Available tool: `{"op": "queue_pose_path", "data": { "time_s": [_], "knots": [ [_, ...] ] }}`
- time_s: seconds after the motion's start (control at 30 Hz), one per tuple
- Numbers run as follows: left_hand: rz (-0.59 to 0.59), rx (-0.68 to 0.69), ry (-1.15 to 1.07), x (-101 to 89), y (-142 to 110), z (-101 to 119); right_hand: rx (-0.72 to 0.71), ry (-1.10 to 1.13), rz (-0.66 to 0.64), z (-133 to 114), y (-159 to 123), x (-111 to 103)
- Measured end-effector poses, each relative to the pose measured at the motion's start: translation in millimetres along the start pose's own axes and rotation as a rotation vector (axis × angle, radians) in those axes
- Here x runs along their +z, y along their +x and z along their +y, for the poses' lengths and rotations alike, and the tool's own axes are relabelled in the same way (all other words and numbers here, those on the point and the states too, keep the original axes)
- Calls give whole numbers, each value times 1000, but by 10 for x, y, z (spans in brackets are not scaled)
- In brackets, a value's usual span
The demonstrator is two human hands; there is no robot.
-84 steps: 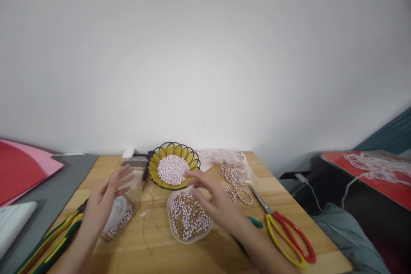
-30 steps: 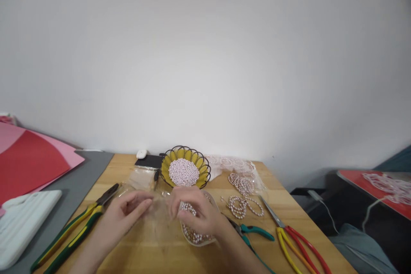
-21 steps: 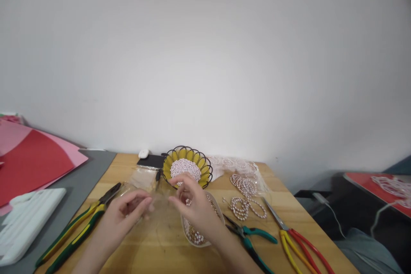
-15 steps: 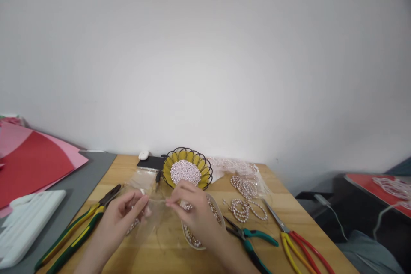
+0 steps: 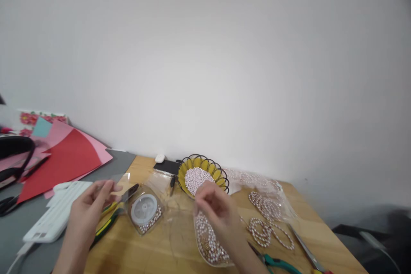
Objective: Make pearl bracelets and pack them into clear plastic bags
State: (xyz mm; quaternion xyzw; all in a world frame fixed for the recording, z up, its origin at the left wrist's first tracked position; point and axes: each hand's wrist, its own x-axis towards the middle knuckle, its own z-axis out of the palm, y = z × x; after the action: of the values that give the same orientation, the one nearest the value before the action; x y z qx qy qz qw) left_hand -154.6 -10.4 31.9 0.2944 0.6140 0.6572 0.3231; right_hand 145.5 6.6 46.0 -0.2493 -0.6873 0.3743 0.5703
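Note:
My left hand (image 5: 91, 207) is closed, its thumb and fingers pinching a clear plastic piece (image 5: 126, 180) whose full shape is hard to see. My right hand (image 5: 216, 205) is raised over a tray of beads (image 5: 210, 242), fingers closed in a pinch; whatever lies between them cannot be made out. Between the hands, a white spool (image 5: 144, 209) sits on the table with small pearly beads (image 5: 150, 220) beside it in a clear square container. Behind my right hand stands a black wire basket with a yellow lining (image 5: 221, 175), holding pale pink beads (image 5: 197, 180).
Bead strings (image 5: 260, 231) lie coiled on the right. Teal-handled pliers (image 5: 279, 263) and scissors (image 5: 305, 244) rest near the front right. Green-yellow pliers (image 5: 104, 231) lie behind my left hand. A white power strip (image 5: 58, 218) and red paper (image 5: 67, 156) are on the left.
My hands have moved apart, the left one leftward. The white spool and its beads now show between them. The view has turned left, bringing more of the grey surface into sight.

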Motion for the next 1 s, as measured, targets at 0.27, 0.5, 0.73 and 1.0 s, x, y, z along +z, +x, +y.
{"op": "queue_pose_path", "data": {
  "time_s": [0.27,0.5,0.73,1.0],
  "knots": [
    [-230,-17,37,272,-111,96,316,-363,-23,833,652,221],
    [-442,15,96,670,-321,36,273,-206,-146,449,472,401],
    [-753,-83,134,717,-511,23,431,87,-199,201,202,151],
    [-638,-27,-13,755,-689,-65,476,275,-50,86,-41,-80]
  ]
}}
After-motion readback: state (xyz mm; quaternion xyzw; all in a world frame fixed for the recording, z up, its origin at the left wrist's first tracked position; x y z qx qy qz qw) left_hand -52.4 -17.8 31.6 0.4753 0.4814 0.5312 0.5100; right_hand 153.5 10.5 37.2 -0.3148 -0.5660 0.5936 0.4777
